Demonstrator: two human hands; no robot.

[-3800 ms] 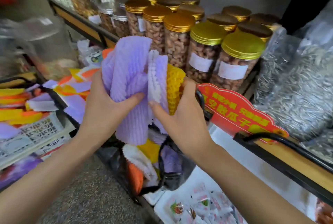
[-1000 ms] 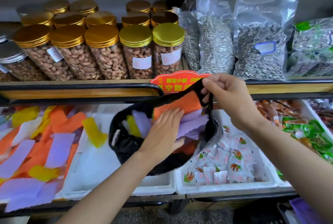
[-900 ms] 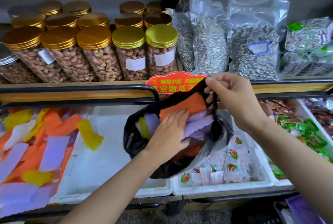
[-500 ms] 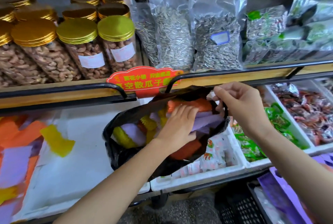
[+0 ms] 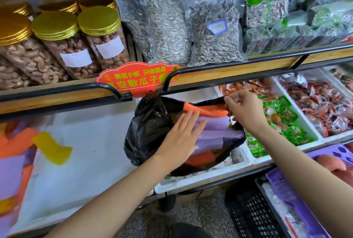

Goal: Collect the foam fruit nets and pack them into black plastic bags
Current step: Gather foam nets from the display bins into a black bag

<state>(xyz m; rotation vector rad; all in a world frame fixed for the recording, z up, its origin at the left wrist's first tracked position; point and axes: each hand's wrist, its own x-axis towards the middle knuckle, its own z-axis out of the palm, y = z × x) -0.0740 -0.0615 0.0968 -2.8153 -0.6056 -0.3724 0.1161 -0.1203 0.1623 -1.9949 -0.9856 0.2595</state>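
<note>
A black plastic bag (image 5: 149, 128) lies open on the white foam trays at the middle of the lower shelf. Purple foam nets (image 5: 215, 130) and orange foam nets (image 5: 206, 110) fill its mouth. My left hand (image 5: 181, 138) lies flat, fingers spread, on the nets inside the bag. My right hand (image 5: 244, 109) pinches the bag's upper right rim and holds it up. More loose foam nets, a yellow one (image 5: 51, 147) with orange and purple ones (image 5: 13, 161), lie in the white tray at the left.
A black rail (image 5: 76, 88) and a red sign (image 5: 137, 77) run just above the bag. Gold-lidded nut jars (image 5: 72, 46) and seed bags (image 5: 212, 27) stand on the upper shelf. Snack packets (image 5: 282, 115) fill trays at right. A purple crate (image 5: 298, 199) sits low right.
The view has swung right, so the bag sits more central. My left hand has flattened and spread on the nets. My right hand still holds the bag's rim.
</note>
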